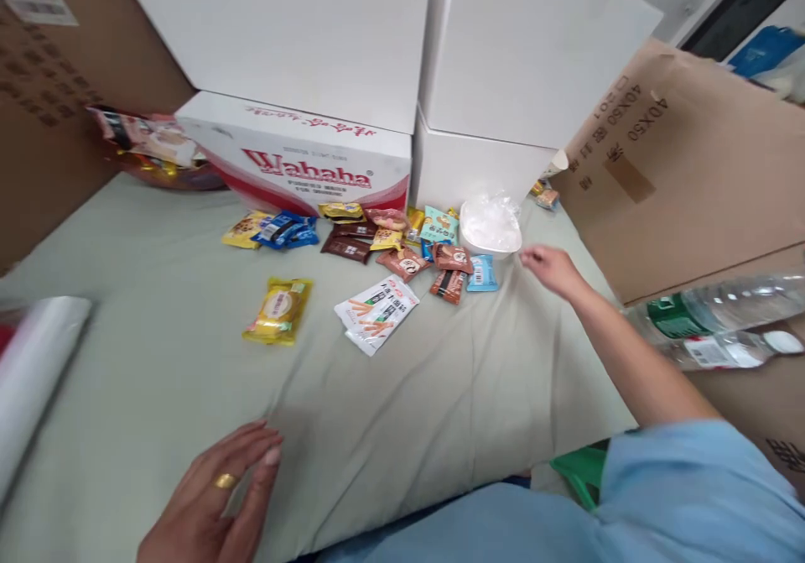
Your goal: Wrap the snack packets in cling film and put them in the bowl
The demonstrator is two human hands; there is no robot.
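Most wrapped snacks [401, 265] are already bunched left of and before a white bowl [489, 247] holding clear plastic [494, 213] on a cloth-covered bench [440, 387]; a yellow-wrapped pastry [278, 311] and white stick-snack packets [378, 313] lie apart, left of the bowl. The right hand [553, 271] curls its grip just right of it, contents impossible to tell; the left hand [210, 503], well in front, is loosely open, holding nothing visible
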